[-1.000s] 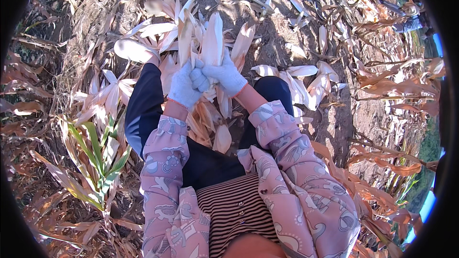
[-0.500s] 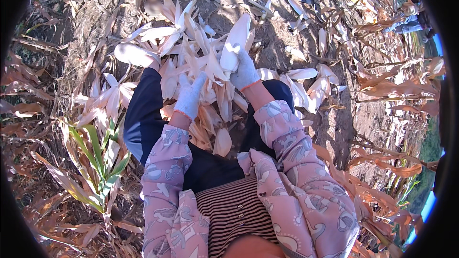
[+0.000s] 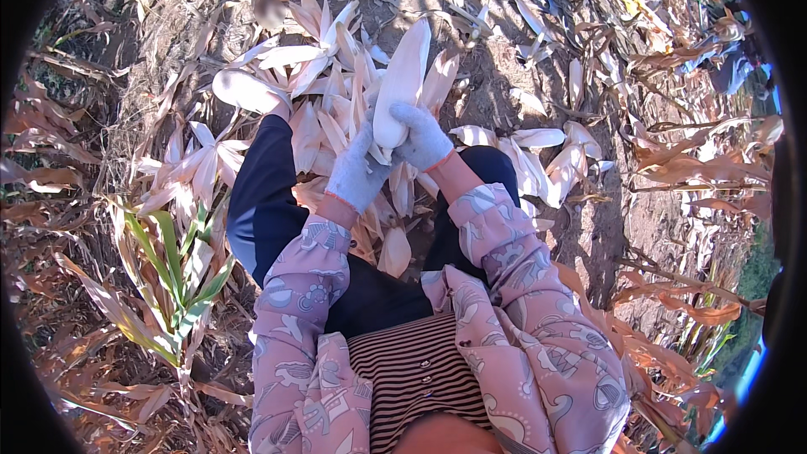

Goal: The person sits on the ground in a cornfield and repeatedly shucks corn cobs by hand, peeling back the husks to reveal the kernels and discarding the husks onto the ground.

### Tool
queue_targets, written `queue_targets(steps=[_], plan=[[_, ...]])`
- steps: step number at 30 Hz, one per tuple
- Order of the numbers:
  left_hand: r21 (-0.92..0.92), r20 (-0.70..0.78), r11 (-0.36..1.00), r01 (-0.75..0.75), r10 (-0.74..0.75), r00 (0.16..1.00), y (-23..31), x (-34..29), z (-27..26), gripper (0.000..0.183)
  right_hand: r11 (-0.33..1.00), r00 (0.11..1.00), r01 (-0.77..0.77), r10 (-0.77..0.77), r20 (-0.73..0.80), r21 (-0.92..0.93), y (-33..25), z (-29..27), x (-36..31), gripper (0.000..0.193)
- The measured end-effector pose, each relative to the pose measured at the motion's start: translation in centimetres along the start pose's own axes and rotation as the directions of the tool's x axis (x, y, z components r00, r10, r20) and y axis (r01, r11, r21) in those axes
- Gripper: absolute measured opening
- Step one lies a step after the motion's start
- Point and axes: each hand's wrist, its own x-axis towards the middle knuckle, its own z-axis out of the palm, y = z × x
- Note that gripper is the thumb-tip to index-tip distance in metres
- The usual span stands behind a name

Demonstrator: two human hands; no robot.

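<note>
The right hand (image 3: 420, 139), in a whitish knitted glove with an orange-edged cuff, is closed around the lower part of a long, tapering corn ear in smooth, pale cream husk (image 3: 403, 84). The ear's narrow tip points away from the person, and its long axis leans slightly right; its blunt base lies toward the body. The ear sits between the hands, its base against the right palm, most of its length rising beyond the fingers. The left hand (image 3: 360, 172), gloved alike, is just beside the base on the left; its fingertips are partly hidden, so I cannot tell whether it grips.

Around and beneath the hands spreads a heap of dry, pale-pink papery husks (image 3: 332, 130), reaching back between two dark-trousered legs (image 3: 267, 193). More whitish husks (image 3: 530, 160) lie on the brown soil ground (image 3: 588, 235) past the right knee. Near the ground's left edge stands a dry stalk with long green-and-straw blades (image 3: 172, 273); at its far right edge, part of another person in blue (image 3: 733, 71) shows.
</note>
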Motion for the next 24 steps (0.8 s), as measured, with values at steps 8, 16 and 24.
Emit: queue_targets(steps=[8, 16, 24], plan=[[-0.081, -0.316, 0.920, -0.383, 0.341, 0.885, 2.2, 0.2, 0.6, 0.022, 0.939, 0.946, 0.157, -0.054, -0.321, 0.306, 1.0, 0.5, 1.0, 0.036], [-0.217, 0.294, 0.952, 0.217, -0.148, 0.944, 4.1, 0.4, -0.5, 0.035, 0.965, 0.974, -0.085, 0.133, -0.184, 0.246, 0.4, 0.5, 0.3, 0.041], [0.525, -0.161, 0.845, -0.104, 0.219, 0.962, 3.0, 1.2, -3.2, 0.034, 0.996, 0.974, 0.051, -0.066, -0.216, -0.076, 0.1, -0.6, 0.9, 0.046]])
